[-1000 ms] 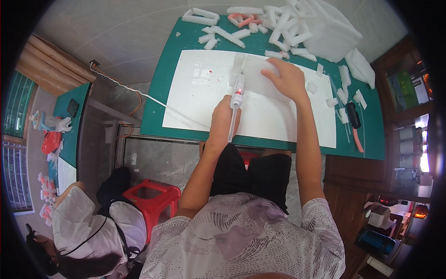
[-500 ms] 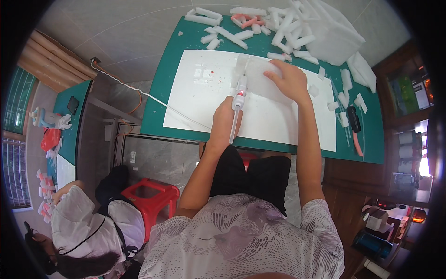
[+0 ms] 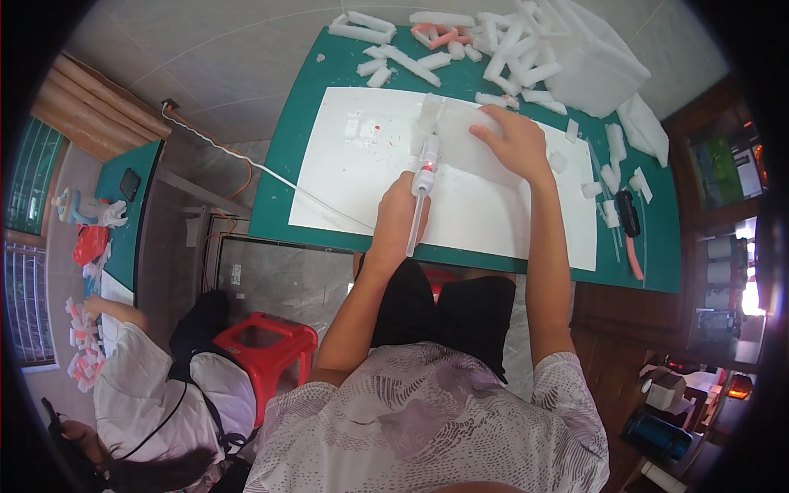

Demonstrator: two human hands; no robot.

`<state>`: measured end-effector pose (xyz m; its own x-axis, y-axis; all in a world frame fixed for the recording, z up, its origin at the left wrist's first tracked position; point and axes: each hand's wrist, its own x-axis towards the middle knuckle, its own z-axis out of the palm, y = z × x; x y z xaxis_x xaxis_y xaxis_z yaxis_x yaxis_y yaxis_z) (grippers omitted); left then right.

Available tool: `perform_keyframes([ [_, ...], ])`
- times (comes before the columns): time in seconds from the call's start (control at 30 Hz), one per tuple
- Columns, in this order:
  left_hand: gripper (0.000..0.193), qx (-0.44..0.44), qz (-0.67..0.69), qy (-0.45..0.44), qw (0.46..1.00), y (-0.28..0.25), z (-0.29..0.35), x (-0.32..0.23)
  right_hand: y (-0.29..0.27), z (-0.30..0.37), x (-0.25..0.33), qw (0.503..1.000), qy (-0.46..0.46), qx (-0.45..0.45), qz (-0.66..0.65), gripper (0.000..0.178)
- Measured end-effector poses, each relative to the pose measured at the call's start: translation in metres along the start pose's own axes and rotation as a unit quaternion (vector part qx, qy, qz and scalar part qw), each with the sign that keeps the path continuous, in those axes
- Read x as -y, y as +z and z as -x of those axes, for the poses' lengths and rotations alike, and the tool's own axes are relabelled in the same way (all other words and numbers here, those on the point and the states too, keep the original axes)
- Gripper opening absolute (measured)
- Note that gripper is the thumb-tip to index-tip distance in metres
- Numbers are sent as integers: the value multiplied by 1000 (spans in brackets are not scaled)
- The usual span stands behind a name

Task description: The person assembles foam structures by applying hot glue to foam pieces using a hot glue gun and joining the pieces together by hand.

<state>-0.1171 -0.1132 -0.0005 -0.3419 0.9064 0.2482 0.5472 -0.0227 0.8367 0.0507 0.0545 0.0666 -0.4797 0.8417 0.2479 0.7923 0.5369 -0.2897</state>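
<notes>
While the green worktop (image 3: 275,185) carries a white board (image 3: 341,185), we have a pale foam sheet (image 3: 462,138) over it under our right hand (image 3: 522,146), whether its fingers clamp we cannot tell; our left hand (image 3: 394,207) wraps its fingers around a white glue gun (image 3: 425,177), clear stick (image 3: 414,228) at its rear.

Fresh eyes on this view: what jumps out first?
Probably the white glue gun in the left hand, over the white board, its clear stick jutting back toward the person. Next, the heap of white foam strips at the green table's far side, pink pieces beside it. Then the red stool, lower left.
</notes>
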Motion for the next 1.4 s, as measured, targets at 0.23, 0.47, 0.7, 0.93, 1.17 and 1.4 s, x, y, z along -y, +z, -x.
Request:
perform_keyframes([
  [0.23,15,10,0,-11,1000,0,0,-2,-2,0,0,1000,3,2,-19,50],
  [0.47,16,11,5,-11,1000,1,-1,0,-3,0,0,1000,6,7,-21,50],
  [0.7,17,22,3,-22,1000,1,-2,1,-1,-1,-3,1000,2,4,-13,51],
  [0.93,17,17,5,-10,1000,0,-1,0,-2,-2,-3,1000,5,7,-6,53],
  [1.17,16,17,-2,-6,1000,-1,-2,-1,-2,-4,-3,1000,11,16,-7,53],
  [1.4,16,20,2,-15,1000,-1,-3,-1,1,-5,-7,1000,2,9,-11,53],
])
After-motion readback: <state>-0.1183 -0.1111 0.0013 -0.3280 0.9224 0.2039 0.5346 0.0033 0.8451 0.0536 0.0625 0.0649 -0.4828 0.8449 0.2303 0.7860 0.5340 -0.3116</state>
